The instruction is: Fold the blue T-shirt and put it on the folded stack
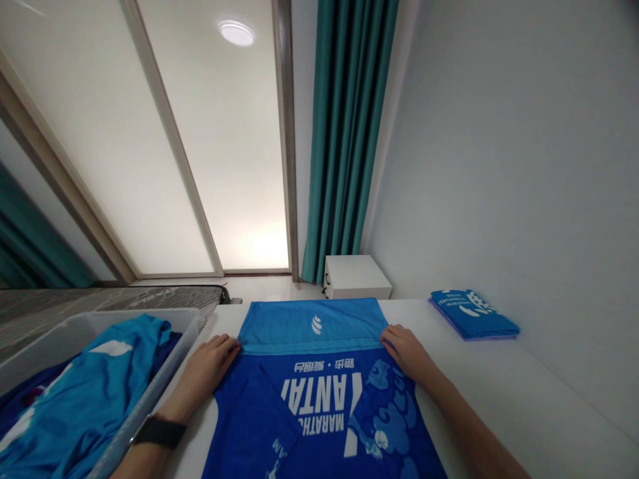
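Note:
A blue shirt [319, 392] with white lettering lies flat on the white table [524, 399] in front of me. Its far part is folded over, showing a lighter blue panel with a small white logo. My left hand [207, 369] rests on the left end of the fold line, fingers curled down onto the fabric edge. My right hand [407, 349] presses the right end of the same fold, fingers bent on the cloth. A black watch sits on my left wrist.
A grey plastic bin [164, 372] at the left holds several loose blue shirts [90, 392]. A stack of folded blue shirts [472, 313] lies at the table's far right by the wall. Beyond the table stand a white cabinet [357, 276] and teal curtains [344, 133].

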Motion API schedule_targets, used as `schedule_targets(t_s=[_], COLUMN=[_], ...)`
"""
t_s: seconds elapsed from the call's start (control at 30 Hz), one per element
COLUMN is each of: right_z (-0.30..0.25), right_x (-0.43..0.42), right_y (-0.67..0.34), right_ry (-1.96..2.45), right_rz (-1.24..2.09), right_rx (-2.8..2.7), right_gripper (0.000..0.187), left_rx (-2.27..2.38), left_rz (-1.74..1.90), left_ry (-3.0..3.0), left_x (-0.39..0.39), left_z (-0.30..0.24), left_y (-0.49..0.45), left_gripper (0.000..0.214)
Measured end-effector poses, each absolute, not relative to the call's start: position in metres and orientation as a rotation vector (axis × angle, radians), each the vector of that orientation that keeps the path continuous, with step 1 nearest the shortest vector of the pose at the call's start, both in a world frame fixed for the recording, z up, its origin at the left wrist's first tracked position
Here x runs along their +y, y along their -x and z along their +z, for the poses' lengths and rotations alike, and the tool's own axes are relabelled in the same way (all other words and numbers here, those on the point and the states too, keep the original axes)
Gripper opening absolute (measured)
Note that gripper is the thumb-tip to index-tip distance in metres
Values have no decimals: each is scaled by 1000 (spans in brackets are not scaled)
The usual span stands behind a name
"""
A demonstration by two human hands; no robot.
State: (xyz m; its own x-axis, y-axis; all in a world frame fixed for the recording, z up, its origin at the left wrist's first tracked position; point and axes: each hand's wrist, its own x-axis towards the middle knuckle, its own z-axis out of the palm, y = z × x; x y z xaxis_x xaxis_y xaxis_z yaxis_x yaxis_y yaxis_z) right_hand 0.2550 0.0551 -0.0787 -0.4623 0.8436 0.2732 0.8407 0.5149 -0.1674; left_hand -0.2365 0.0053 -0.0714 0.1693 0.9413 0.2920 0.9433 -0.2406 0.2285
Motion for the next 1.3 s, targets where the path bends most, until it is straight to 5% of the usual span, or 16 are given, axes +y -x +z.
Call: schedule_targets(t_s=[0.33,0.67,0.87,1.3], right_z=[-70,-73,-86,-97], right_x=[51,52,65,67], right_y=[-263,-269,-279,-271], right_ry=[1368,1326,1389,1475], right_rz=[218,292,357,17], right_rx=[-2395,-2389,-2046,-2123], right_gripper=[18,15,25,25], left_rx=[-1982,-1996,-2220,-2516], left_rz=[-737,-478,-719,-810], left_ry=[2402,2527,2324,2102], left_x=[1,-7,-4,44], left_z=[-68,-46,-49,-56], left_y=[242,234,231,231], left_gripper=[31,31,43,41])
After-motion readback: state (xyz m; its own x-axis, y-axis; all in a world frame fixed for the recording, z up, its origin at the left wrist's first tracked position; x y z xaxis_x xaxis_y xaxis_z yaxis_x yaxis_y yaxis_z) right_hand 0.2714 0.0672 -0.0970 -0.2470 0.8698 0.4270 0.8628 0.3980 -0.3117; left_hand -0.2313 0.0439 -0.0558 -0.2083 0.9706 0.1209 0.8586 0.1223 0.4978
